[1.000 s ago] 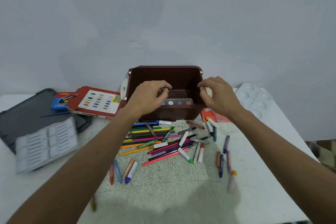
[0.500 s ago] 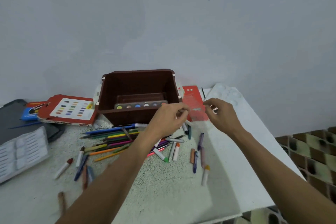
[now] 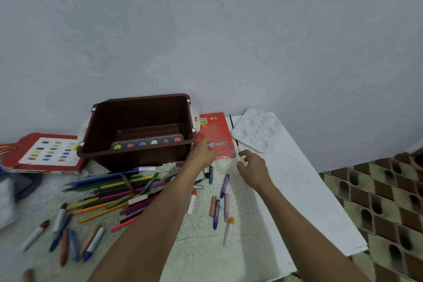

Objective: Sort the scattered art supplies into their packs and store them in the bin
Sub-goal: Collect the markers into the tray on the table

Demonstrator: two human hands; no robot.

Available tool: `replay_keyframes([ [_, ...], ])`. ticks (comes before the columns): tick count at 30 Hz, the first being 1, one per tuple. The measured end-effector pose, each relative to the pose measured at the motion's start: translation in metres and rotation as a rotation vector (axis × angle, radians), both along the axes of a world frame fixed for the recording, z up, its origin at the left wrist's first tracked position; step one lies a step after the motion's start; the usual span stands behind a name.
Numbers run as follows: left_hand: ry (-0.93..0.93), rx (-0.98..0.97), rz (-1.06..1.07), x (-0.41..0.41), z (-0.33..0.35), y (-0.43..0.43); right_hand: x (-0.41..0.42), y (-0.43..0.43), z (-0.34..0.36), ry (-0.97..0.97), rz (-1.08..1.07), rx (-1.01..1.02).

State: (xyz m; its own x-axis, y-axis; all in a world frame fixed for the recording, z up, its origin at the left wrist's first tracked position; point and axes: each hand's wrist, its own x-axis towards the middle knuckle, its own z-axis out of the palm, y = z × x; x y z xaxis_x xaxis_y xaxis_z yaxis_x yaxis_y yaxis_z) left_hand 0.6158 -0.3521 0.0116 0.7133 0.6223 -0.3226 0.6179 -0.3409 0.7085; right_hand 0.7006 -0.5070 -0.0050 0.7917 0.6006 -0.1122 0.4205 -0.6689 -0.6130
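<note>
Head view: left hand (image 3: 202, 154) on red pack (image 3: 219, 131) nr bin (image 3: 137, 158), grip I cannot tell; right hand (image 3: 254, 168) apart, loosely open, holds nothing.

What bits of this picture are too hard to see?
Head view:
- Red pack: print blurred; left hand covers its corner, grip unclear.
- Paint strip: lower part behind the front wall of the bin.
- White pack: blurred, cut off by the left edge.
- Pencils: some hidden under the left forearm.
</note>
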Motion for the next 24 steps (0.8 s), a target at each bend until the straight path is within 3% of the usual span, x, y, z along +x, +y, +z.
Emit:
replay_keyframes([
  [10,-0.108,0.029,0.137,0.013,-0.009,-0.007,0.002,0.005,-0.001,0.126,-0.154,0.173],
  [17,-0.370,-0.315,0.273,-0.005,0.009,-0.019,0.009,-0.027,-0.001,0.141,-0.229,0.339],
  [21,-0.423,-0.545,0.254,-0.029,0.014,-0.032,0.006,-0.059,0.002,0.089,-0.224,0.338],
  [24,-0.420,-0.589,0.215,-0.052,0.017,-0.038,0.000,-0.079,0.007,0.054,-0.210,0.308],
])
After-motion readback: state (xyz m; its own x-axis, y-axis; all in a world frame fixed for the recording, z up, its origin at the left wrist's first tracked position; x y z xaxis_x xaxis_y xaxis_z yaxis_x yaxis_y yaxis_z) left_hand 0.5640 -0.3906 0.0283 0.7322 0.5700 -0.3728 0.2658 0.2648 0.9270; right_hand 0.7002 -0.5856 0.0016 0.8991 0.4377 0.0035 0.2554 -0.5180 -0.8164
